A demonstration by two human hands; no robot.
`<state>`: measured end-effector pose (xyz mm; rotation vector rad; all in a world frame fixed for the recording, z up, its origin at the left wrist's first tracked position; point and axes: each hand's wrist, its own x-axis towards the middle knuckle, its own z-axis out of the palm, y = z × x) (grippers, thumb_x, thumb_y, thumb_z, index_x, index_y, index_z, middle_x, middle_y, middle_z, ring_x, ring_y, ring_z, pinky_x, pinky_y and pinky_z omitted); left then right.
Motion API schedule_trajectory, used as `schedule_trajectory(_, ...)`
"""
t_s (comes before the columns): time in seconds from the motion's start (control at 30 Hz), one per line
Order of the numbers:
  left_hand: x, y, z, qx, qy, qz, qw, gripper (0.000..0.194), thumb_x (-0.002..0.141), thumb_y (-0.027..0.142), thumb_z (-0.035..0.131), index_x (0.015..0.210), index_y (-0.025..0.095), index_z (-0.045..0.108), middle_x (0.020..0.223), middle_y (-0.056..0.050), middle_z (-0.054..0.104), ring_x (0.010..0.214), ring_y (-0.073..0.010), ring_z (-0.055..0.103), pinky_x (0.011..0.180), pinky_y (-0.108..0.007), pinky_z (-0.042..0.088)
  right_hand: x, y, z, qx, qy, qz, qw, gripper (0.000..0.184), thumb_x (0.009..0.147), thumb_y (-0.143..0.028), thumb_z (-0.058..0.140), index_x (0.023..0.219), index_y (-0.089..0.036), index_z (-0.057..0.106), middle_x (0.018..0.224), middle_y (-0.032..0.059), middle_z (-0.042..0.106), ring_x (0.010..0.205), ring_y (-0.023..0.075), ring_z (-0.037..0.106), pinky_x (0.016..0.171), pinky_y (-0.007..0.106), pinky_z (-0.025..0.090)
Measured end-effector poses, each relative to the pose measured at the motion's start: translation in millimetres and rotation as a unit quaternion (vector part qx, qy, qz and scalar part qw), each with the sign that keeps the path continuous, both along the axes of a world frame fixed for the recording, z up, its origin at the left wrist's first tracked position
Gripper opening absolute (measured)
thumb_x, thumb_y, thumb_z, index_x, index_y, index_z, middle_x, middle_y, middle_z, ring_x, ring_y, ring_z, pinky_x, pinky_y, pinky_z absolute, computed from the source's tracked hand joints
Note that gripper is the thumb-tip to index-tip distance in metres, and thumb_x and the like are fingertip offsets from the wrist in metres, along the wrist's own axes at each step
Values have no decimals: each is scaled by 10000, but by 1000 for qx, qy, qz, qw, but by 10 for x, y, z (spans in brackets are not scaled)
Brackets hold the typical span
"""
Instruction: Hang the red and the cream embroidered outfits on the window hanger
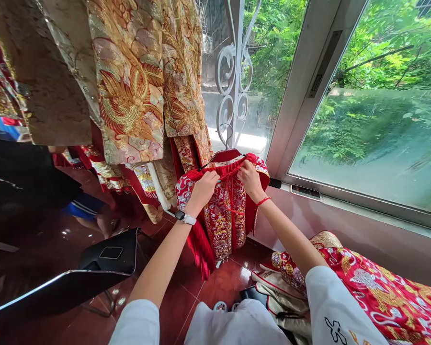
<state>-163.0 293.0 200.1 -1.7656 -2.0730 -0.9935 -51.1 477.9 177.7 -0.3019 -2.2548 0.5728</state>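
Observation:
A red embroidered skirt (pixel 221 218) with gold and silver stitching hangs in front of me by the window. Its gathered red waistband is up on a clothes hanger (pixel 225 154), whose metal hook rises toward the white window grille. My left hand (pixel 205 188), below a watch with a white strap, is closed on the left part of the waistband. On the right part, the fingers of my right hand (pixel 250 178) pinch the waistband; a red cord circles that wrist. Thin red ties dangle between both hands. The fingertips are partly hidden by the cloth.
Gold embroidered garments (pixel 129 96) hang at the upper left. A black chair (pixel 107 254) bears a phone-like dark object (pixel 111 252). A phone (pixel 305 192) lies on the windowsill. Red embroidered clothes (pixel 377 287) are piled at lower right. A person in dark clothing (pixel 25 172) is at left.

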Motion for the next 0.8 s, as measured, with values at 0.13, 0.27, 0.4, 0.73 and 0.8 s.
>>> schedule_trajectory(0.13, 55, -5, -2, 49, -101, -11, 994, 172, 908, 91, 520, 870, 216, 633, 974, -71, 629, 922, -220, 570, 775, -300, 447, 22, -106, 47, -81, 72, -27, 994, 142, 915, -236, 475, 876, -221, 610, 990, 83, 561, 835, 188, 533, 728, 320, 493)
schedule_trajectory(0.27, 146, 89, -50, 143, -323, -34, 935, 64, 887, 258, 626, 851, 205, 624, 841, -35, 619, 725, -157, 562, 664, -258, 452, 58, -208, 100, -296, 111, 21, 949, 122, 807, -307, 609, 744, -203, 599, 877, 65, 584, 780, 179, 529, 709, 315, 483)
schedule_trajectory(0.4, 218, 170, -98, 139, -546, -105, 819, 305, 820, 479, 683, 868, 208, 552, 617, 49, 511, 502, -93, 452, 492, -208, 390, 98, -243, 124, -592, 130, 132, 784, 216, 768, -407, 657, 718, -220, 560, 740, 7, 599, 660, 136, 524, 629, 272, 495)
schedule_trajectory(0.73, -78, -129, -31, -6, -285, -94, 954, 167, 917, 347, 499, 835, 207, 539, 647, 47, 501, 584, -117, 489, 603, -244, 418, 229, -234, 223, -481, 69, 147, 861, 301, 828, -416, 579, 662, -233, 408, 648, -27, 472, 515, 108, 342, 549, 278, 367)
schedule_trajectory(0.8, -111, -205, -5, -23, -191, -65, 979, 168, 935, 307, 462, 834, 207, 551, 768, 2, 589, 725, -157, 562, 719, -284, 448, 305, -161, 293, -279, 5, 96, 956, 300, 851, -413, 539, 658, -230, 400, 674, 3, 496, 594, 144, 410, 601, 295, 359)
